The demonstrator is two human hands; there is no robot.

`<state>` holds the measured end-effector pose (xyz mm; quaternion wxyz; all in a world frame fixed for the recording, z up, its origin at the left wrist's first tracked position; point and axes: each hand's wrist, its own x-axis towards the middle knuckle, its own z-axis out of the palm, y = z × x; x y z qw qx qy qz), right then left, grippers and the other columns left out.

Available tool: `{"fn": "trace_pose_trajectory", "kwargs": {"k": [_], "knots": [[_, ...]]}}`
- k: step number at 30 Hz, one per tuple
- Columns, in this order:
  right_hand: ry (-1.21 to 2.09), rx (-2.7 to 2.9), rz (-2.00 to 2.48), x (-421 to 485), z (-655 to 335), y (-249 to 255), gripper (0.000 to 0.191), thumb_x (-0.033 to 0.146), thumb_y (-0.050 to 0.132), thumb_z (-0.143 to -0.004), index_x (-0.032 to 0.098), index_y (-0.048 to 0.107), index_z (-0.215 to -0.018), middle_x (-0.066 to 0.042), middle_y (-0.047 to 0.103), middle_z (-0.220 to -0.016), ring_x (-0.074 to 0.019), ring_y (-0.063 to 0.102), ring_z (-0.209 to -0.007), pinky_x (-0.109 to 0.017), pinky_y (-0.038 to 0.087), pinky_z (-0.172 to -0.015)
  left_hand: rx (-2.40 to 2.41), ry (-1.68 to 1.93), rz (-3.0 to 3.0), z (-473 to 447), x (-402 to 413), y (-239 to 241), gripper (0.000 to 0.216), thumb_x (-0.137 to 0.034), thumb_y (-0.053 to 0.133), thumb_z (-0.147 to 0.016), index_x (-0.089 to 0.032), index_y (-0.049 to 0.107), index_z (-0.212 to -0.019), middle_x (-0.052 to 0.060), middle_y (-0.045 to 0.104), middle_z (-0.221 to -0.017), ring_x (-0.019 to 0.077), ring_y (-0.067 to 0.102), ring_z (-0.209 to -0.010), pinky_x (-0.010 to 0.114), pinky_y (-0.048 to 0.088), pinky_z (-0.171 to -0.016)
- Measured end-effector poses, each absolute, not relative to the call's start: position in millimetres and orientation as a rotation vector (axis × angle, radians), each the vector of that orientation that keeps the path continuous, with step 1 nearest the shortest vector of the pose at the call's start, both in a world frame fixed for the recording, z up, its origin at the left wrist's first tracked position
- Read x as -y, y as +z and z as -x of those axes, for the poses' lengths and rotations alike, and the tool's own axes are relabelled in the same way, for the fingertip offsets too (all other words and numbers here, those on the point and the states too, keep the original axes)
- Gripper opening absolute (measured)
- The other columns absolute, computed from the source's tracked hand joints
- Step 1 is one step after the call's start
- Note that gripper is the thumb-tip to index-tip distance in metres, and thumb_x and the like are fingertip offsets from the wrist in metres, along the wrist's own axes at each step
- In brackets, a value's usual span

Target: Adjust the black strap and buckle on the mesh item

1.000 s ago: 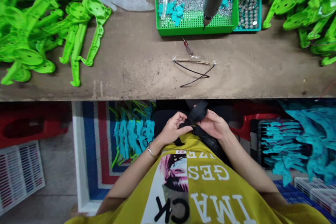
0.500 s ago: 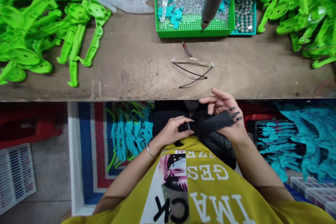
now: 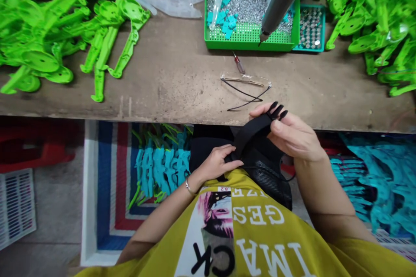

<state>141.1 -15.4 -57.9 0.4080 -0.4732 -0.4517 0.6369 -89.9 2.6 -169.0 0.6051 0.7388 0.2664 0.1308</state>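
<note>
A wide black strap [image 3: 249,135] arches over my lap, just below the table's front edge. Its far end carries several black prongs [image 3: 278,111], which look like the plug of a buckle. Thumb and fingers of my right hand [image 3: 294,135] are closed on that pronged end. My left hand [image 3: 221,162], with a bracelet on its wrist, pinches the strap's near end at the waist of the yellow shirt. Beneath the strap lies a black textured item [image 3: 269,179], perhaps a bag; much of it is hidden.
On the table [image 3: 175,69] lie eyeglasses [image 3: 247,81] and a small screwdriver [image 3: 239,66]. A hanging power screwdriver [image 3: 282,2] points at a green screw tray [image 3: 250,46]. Bright green plastic parts [image 3: 39,60] are heaped at both sides. A striped bin [image 3: 121,173] holds turquoise parts [image 3: 164,166].
My right hand has risen towards the table edge and closed round the pronged end. The strap has gone from nearly straight to arched. My left hand stays at the waist.
</note>
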Motion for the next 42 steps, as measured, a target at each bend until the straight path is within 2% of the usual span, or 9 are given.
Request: {"fn": "trace_pose_trajectory", "kwargs": {"k": [4, 8, 12, 16, 20, 26, 31, 38, 42], "knots": [[1.428, 1.25, 1.218, 9, -146, -62, 0.069, 0.066, 0.038, -0.099, 0.003, 0.04, -0.127, -0.011, 0.038, -0.138, 0.0026, 0.049, -0.131, -0.003, 0.05, -0.111, -0.607, 0.286, -1.7, 89, 0, -171, 0.044, -0.046, 0.071, -0.091, -0.01, 0.071, -0.114, 0.012, 0.071, -0.106, 0.0215, 0.068, -0.094, 0.031, 0.051, -0.086], [1.427, 1.251, 1.176, 6, -146, -57, 0.076, 0.073, 0.037, -0.097, 0.001, 0.038, -0.121, -0.013, 0.039, -0.138, -0.0013, 0.048, -0.134, -0.014, 0.048, -0.122, -0.584, 0.327, -1.682, 87, 0, -170, 0.038, -0.042, 0.072, -0.091, -0.01, 0.072, -0.111, 0.009, 0.071, -0.099, 0.0174, 0.066, -0.087, 0.027, 0.05, -0.08], [1.438, 1.121, 1.198, 2, -140, -61, 0.092, 0.089, 0.025, -0.091, 0.005, 0.031, -0.13, -0.011, 0.049, -0.123, 0.0036, 0.058, -0.104, -0.011, 0.055, -0.099, -0.604, 0.34, -1.672, 87, 1, -171, 0.039, -0.043, 0.075, -0.088, -0.01, 0.071, -0.108, 0.007, 0.07, -0.095, 0.0155, 0.064, -0.083, 0.026, 0.048, -0.076], [1.315, 1.021, 1.197, -2, -134, -72, 0.092, 0.091, 0.024, -0.09, 0.006, 0.025, -0.126, -0.004, 0.051, -0.095, 0.012, 0.041, -0.066, -0.003, 0.045, -0.069, -0.642, 0.339, -1.573, 89, 3, -175, 0.052, -0.043, 0.078, -0.085, -0.011, 0.064, -0.123, 0.008, 0.07, -0.103, 0.0157, 0.064, -0.089, 0.027, 0.049, -0.081], [1.325, 1.069, 1.231, 4, -136, -74, 0.079, 0.071, 0.051, -0.089, 0.008, 0.029, -0.13, -0.004, 0.049, -0.096, 0.0131, 0.041, -0.073, 0.002, 0.041, -0.068, -0.658, 0.362, -1.442, 92, 4, -177, 0.054, -0.039, 0.079, -0.086, -0.015, 0.057, -0.13, 0.008, 0.068, -0.11, 0.0166, 0.065, -0.101, 0.03, 0.05, -0.092], [1.51, 1.454, 1.545, 26, -140, -77, 0.061, 0.06, 0.047, -0.095, 0.003, 0.061, -0.111, -0.004, 0.052, -0.095, 0.0155, 0.044, -0.079, 0.006, 0.033, -0.072, -0.692, 0.399, -1.353, 95, 6, -176, 0.048, -0.036, 0.082, -0.082, -0.016, 0.058, -0.119, 0.006, 0.068, -0.108, 0.0153, 0.066, -0.101, 0.028, 0.051, -0.092], [1.551, 1.771, 1.862, 41, -132, -96, 0.042, 0.043, 0.067, -0.084, 0.024, 0.069, -0.122, 0.002, 0.053, -0.113, 0.0166, 0.043, -0.093, 0.008, 0.024, -0.081, -0.717, 0.361, -1.366, 95, 9, -172, 0.054, -0.039, 0.083, -0.081, -0.017, 0.052, -0.119, 0.005, 0.069, -0.104, 0.0157, 0.067, -0.097, 0.027, 0.051, -0.085], [1.568, 1.718, 1.907, 51, -127, -106, 0.038, 0.046, 0.062, -0.089, 0.02, 0.072, -0.115, 0.002, 0.053, -0.113, 0.0156, 0.04, -0.089, 0.003, 0.019, -0.077, -0.774, 0.362, -1.633, 93, 6, -166, 0.044, -0.044, 0.082, -0.081, -0.017, 0.062, -0.109, 0.001, 0.067, -0.093, 0.0129, 0.061, -0.08, 0.025, 0.045, -0.074], [1.612, 1.679, 1.866, 52, -125, -107, 0.052, 0.056, 0.056, -0.092, 0.009, 0.07, -0.107, -0.001, 0.054, -0.104, 0.0157, 0.036, -0.081, 0.002, 0.017, -0.072, -0.765, 0.376, -1.655, 92, 6, -164, 0.041, -0.041, 0.081, -0.083, -0.017, 0.061, -0.109, 0.0, 0.066, -0.093, 0.0122, 0.061, -0.081, 0.023, 0.045, -0.075]]}}
